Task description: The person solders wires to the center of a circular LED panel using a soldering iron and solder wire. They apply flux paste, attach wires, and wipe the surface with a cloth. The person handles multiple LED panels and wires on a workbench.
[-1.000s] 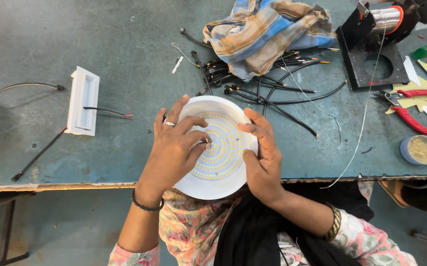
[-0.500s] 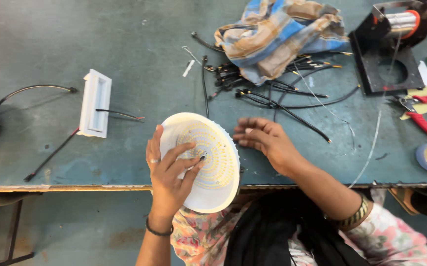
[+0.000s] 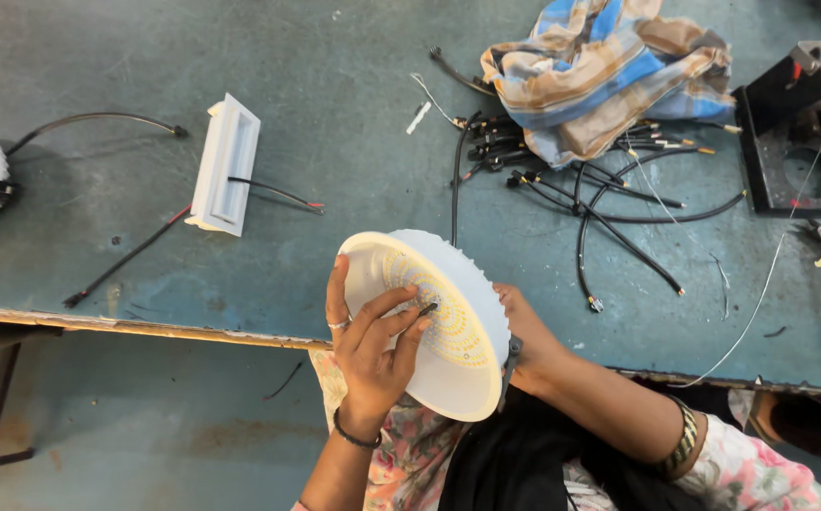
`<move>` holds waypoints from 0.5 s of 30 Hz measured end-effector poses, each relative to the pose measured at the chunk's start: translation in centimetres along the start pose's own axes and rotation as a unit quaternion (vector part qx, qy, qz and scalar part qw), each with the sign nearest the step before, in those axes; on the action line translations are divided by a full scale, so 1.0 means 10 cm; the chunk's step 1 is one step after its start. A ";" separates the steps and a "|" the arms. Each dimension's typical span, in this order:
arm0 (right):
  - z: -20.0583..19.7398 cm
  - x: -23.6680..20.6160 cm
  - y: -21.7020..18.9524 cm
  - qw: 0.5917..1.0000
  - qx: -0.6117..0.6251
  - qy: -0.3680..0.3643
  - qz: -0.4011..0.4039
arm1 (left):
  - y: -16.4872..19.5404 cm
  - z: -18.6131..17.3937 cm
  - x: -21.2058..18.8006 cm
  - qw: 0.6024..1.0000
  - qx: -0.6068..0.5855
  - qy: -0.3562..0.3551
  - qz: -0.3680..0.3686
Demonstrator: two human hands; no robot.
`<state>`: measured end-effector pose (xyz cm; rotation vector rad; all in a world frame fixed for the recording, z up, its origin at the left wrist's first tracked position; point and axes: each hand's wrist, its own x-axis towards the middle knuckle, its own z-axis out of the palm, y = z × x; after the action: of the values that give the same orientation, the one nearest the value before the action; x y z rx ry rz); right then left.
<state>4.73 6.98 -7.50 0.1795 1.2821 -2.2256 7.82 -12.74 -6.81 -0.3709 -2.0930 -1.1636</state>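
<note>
The round white lamp housing (image 3: 448, 326) tilts over the counter (image 3: 335, 142) edge, left hand (image 3: 372, 350) gripping its face, right hand (image 3: 524, 331) clasping the finned back. Looks light, rigid; best held by the rim.

Even, diffuse overhead light, moderately bright. Soft short shadows under white lamp housing (image 3: 429, 322) and cables (image 3: 600, 203). Mild glare on tabletop (image 3: 335, 76) toward 12 o'clock. Focus sharp at centre; slight wide-angle bending at 3 and 9 o'clock edges.
</note>
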 end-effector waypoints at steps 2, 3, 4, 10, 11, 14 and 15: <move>-0.04 0.01 0.05 0.998 -0.034 0.006 -0.056 | 0.00 0.05 -0.09 1.000 -0.004 0.019 0.008; -0.06 0.05 0.06 0.995 -0.064 0.002 -0.075 | 0.00 0.08 -0.12 0.999 -0.006 0.030 0.016; -0.06 0.09 0.06 0.991 -0.093 -0.002 -0.094 | 0.00 0.11 -0.15 0.999 -0.013 0.036 0.016; 0.08 -0.06 0.26 0.968 -0.111 0.028 -0.223 | 0.05 0.15 -0.32 0.998 -0.031 0.050 -0.009; 0.09 -0.08 0.29 0.969 -0.102 0.038 -0.224 | 0.06 0.16 -0.33 0.998 -0.035 0.058 -0.011; 0.09 -0.10 0.31 0.955 -0.138 0.036 -0.259 | 0.11 0.24 -0.34 0.997 -0.022 0.072 -0.008; 0.09 -0.11 0.30 0.959 -0.124 0.045 -0.252 | 0.12 0.26 -0.34 0.997 -0.012 0.078 -0.005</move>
<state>7.33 5.52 -8.90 -0.1647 1.8033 -2.4553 9.76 -9.60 -9.29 -0.2720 -1.9482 -1.1857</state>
